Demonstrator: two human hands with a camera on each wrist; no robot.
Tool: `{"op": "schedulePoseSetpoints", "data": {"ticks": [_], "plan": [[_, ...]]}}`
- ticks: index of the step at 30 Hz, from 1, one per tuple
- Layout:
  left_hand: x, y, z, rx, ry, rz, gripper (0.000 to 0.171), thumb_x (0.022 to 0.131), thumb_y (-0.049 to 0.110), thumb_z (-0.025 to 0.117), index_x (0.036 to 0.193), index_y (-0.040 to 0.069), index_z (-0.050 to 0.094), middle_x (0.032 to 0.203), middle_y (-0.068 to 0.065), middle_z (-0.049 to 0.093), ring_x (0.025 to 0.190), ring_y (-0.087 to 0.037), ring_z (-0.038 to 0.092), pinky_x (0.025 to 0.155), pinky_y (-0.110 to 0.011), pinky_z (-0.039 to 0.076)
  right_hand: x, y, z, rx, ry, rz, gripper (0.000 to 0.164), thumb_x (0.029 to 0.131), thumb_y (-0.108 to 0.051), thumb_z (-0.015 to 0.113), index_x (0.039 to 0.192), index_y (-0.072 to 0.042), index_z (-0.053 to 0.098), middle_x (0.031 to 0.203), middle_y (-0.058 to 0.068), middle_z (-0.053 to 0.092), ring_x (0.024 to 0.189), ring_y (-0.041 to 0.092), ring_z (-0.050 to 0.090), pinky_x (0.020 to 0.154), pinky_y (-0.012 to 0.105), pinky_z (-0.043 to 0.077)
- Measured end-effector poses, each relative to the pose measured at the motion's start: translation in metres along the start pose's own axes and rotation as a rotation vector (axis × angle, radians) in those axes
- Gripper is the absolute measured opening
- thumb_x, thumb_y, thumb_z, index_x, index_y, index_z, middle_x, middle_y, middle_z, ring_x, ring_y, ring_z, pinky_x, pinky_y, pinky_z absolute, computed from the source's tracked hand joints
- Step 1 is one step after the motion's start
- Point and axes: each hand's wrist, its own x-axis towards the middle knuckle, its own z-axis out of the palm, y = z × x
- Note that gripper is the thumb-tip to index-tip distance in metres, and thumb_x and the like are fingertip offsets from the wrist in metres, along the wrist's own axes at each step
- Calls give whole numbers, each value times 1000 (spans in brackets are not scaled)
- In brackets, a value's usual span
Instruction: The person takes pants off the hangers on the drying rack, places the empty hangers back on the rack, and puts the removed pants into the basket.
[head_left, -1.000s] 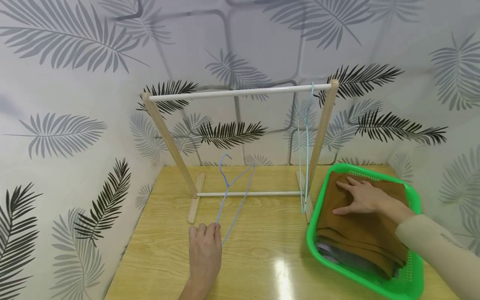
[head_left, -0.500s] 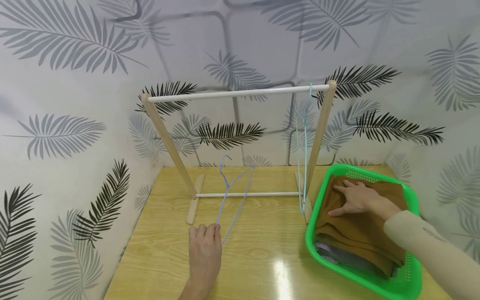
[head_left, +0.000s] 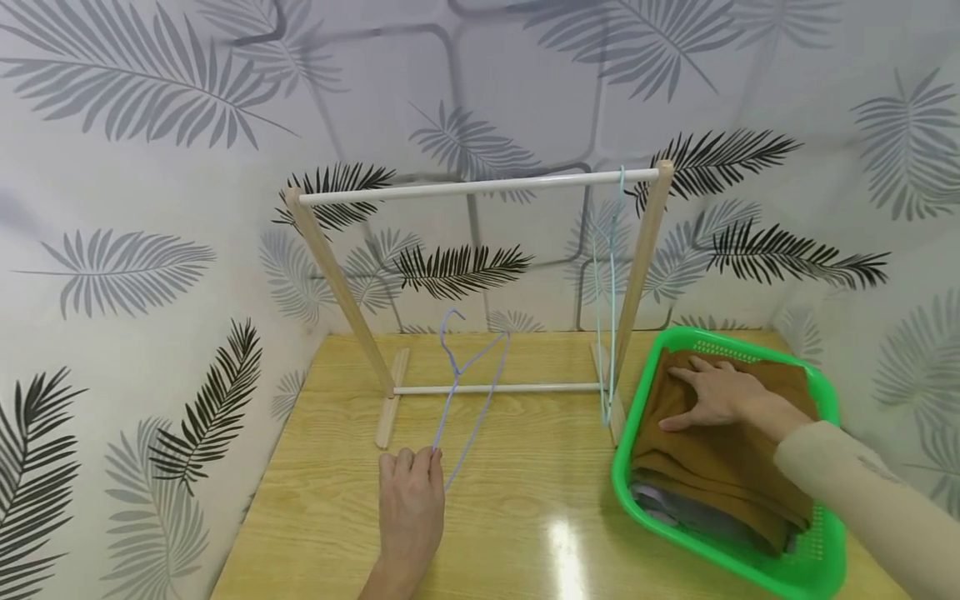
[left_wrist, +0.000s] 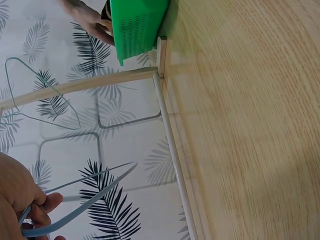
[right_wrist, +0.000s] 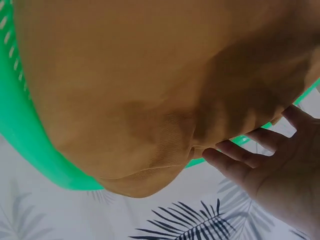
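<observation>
My left hand [head_left: 411, 508] grips a lavender wire clothes hanger [head_left: 450, 400] by one side, its hook pointing up and away over the table. Curled fingers around the hanger wire [left_wrist: 82, 206] show in the left wrist view. On the right, my right hand [head_left: 716, 396] rests with spread fingers on a folded brown garment [head_left: 720, 467] in a green plastic basket [head_left: 624, 492]. The right wrist view has its fingertips touching the edge of the brown cloth [right_wrist: 125, 100]. Darker grey folded cloth [head_left: 705, 521] lies beneath it.
A wooden rack with a white top rail [head_left: 480, 187] stands at the back of the wooden table [head_left: 510, 533]. One light-blue hanger [head_left: 613, 292] hangs at the rail's right end, near the basket. Behind rises a leaf-patterned wall [head_left: 150, 333].
My right hand and sleeve have shifted slightly left over the brown garment. The left hand keeps its hold on the hanger, almost still.
</observation>
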Motion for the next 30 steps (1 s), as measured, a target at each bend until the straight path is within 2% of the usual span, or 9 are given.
{"op": "schedulePoseSetpoints", "data": {"ticks": [8, 11, 17, 22, 25, 30], "plan": [[1, -1, -1, -1, -3, -2, 12, 83, -1, 83, 80, -1, 71, 61, 0, 50, 67, -10, 30, 62, -22, 28, -27, 2, -6, 11, 130, -71, 112, 77, -86, 69, 159, -13, 45, 165, 35, 31, 141, 72, 35, 94, 80, 46], [0, -1, -1, -1, -4, -5, 12, 82, -1, 83, 80, -1, 71, 61, 0, 51, 66, -9, 30, 62, -22, 28, -41, 3, -11, 4, 152, -99, 110, 78, -82, 72, 158, -11, 47, 164, 36, 33, 139, 72, 38, 96, 79, 46], [0, -1, -1, -16, -1, -19, 11, 82, -2, 83, 80, -2, 72, 61, -1, 53, 66, -10, 31, 62, -23, 29, -70, 14, -12, -25, 134, -112, 111, 76, -75, 79, 155, -3, 48, 160, 41, 36, 131, 73, 45, 88, 75, 52], [0, -2, -1, -4, -2, -20, 11, 83, -1, 83, 80, -1, 72, 61, -1, 54, 66, -10, 32, 63, -23, 30, -95, 28, -3, -59, 119, -110, 114, 70, -75, 83, 150, 0, 53, 153, 44, 42, 126, 72, 50, 92, 76, 49], [1, -1, -1, 0, -7, -20, 11, 83, 0, 83, 80, -1, 72, 62, -2, 55, 66, -10, 33, 63, -23, 30, -108, 36, 4, -47, 96, -107, 115, 67, -75, 84, 148, 2, 55, 151, 45, 44, 124, 72, 51, 90, 76, 51], [1, -1, -2, 11, -9, -21, 11, 84, 1, 83, 80, -1, 72, 62, -3, 57, 66, -11, 34, 63, -24, 31, -120, 41, 13, 16, -16, -107, 113, 71, -73, 83, 149, 3, 53, 152, 49, 39, 116, 68, 59, 74, 59, 60]]}}
